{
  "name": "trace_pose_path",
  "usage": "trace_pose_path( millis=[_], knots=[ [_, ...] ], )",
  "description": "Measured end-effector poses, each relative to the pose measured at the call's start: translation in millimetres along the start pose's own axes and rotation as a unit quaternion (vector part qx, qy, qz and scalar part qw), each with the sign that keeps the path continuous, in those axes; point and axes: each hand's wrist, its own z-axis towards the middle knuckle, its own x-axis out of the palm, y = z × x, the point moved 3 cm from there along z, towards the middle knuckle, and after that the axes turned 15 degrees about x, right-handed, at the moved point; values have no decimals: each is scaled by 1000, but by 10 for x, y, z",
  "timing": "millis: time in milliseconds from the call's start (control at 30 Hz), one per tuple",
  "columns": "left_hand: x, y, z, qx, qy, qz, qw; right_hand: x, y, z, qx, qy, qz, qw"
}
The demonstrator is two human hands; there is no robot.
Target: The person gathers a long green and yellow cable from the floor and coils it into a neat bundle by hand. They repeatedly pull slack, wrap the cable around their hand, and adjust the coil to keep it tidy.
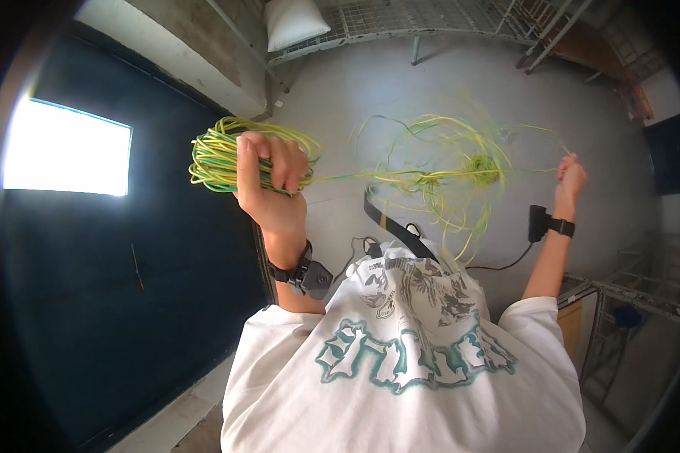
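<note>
My left hand (273,174) is wrapped round a thick coil of yellow-green wire (217,155), raised in front of the dark door. Out to the far right, my right hand (571,177) pinches a strand of the same wire. Between the two hands a length of wire (332,177) runs nearly straight across. Loose loops (438,128) hang around it and are blurred by motion. Beneath them a small tangled bundle (480,169) of the wire appears, and I cannot tell whether it hangs or lies on the floor.
A dark blue door (128,249) with a bright window (68,147) stands at the left. Metal bed frames (378,23) line the far side, with a white pillow (295,24) on one. Another metal frame (619,302) is at the right. Grey floor (340,90) lies between.
</note>
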Motion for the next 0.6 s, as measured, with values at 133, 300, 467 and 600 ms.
trace_pose_path(
  millis=[133, 300, 467, 600],
  knots=[
    [-69, 46, 18, 2, -13, -2, 1000, -204, -21, 179, 1, -18, -9, 1000],
    [66, 187, -43, -49, 35, -39, 997, 96, -270, -73, 16, 114, -147, 982],
    [206, 353, -59, -93, 63, -32, 993, 755, -533, -565, -131, 159, -384, 900],
    [219, 458, -3, -112, 54, -50, 991, 1402, -509, -1547, -277, 313, -239, 877]
  ],
)
